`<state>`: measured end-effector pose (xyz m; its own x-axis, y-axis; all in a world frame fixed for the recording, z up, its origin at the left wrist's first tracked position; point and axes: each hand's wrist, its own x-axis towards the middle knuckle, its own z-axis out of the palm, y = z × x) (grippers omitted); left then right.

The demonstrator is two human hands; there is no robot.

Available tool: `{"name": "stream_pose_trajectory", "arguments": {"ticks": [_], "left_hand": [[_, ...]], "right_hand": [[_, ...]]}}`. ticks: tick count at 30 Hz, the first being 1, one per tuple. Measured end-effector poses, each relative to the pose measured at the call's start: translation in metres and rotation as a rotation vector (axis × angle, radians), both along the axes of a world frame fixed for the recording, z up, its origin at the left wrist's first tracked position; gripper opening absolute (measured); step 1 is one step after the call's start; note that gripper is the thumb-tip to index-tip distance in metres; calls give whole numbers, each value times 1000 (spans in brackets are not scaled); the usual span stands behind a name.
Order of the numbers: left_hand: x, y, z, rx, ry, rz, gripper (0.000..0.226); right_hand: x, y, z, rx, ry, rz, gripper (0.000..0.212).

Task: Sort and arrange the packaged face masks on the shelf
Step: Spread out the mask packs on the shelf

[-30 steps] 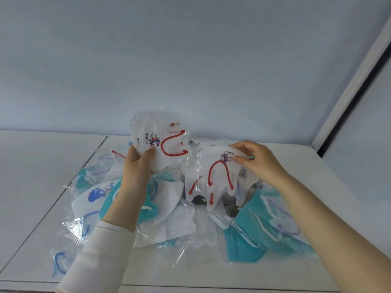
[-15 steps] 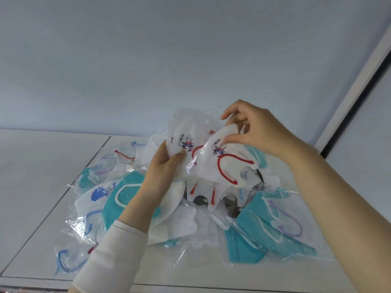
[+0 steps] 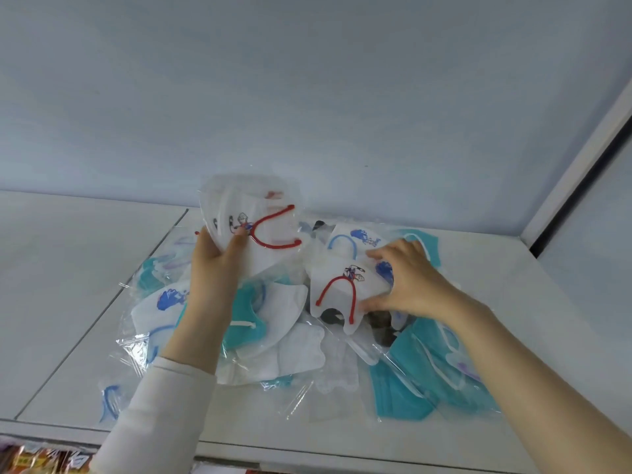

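Note:
A loose heap of packaged face masks (image 3: 284,340) lies on the white shelf (image 3: 513,302): white ones with red or blue loops, plain white ones and teal ones, all in clear wrappers. My left hand (image 3: 215,265) holds up a small stack of white red-loop masks (image 3: 260,227) above the heap's left side. My right hand (image 3: 407,285) rests on the heap with thumb and fingers around another white red-loop mask (image 3: 342,289) lying there.
Teal masks (image 3: 417,381) spread to the front right, a blue-loop mask (image 3: 355,241) lies behind my right hand. The back wall rises just behind the heap and a side panel (image 3: 581,172) closes the right. A seam (image 3: 102,313) divides the shelf on the left.
My right hand added its mask to the stack in my left hand, then dropped back to the heap onto another red-loop mask. The left hand shifted left with the stack.

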<state>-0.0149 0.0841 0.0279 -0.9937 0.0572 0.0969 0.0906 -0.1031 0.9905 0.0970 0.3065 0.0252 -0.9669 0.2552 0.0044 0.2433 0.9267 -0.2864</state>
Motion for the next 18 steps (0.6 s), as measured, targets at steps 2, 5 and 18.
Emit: {"name": "stream_pose_trajectory", "arguments": {"ticks": [2, 5, 18], "left_hand": [[-2, -3, 0, 0, -12, 24, 34], [-1, -3, -1, 8, -16, 18, 38], [10, -1, -3, -20, 55, -57, 26]], "right_hand": [[-1, -1, -10, 9, -12, -5, 100], [-5, -1, -11, -59, 72, -32, 81], [8, 16, 65, -664, 597, 75, 29]]}}
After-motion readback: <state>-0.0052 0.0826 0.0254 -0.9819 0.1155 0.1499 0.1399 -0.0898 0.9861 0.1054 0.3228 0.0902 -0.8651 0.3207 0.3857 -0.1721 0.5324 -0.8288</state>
